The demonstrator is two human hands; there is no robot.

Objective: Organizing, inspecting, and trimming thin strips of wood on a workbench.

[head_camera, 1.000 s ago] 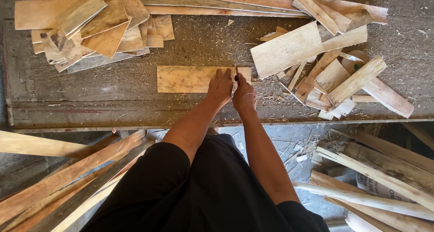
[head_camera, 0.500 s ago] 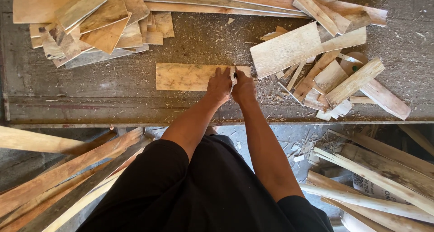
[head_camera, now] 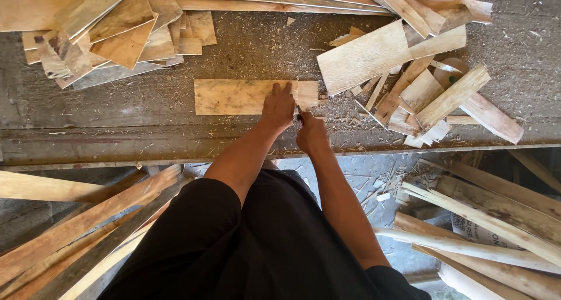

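Pale thin wood board (head_camera: 239, 96), matt with rough-sawn grain, worn grey table (head_camera: 117, 130) dusted with sawdust and chips, heaps of raw wood offcuts (head_camera: 111, 31) far left and right, black cloth sleeves (head_camera: 198, 218), matt.

1. One view only — a camera on the person's head, looking almost straight down.
2. It faces the workbench (head_camera: 175, 142), which crosses the upper half; 12 o'clock is away from the body.
3. Fairly near: both forearms run from 6 o'clock toward centre (floor visible below the bench edge).
4. No second view shares the scene.
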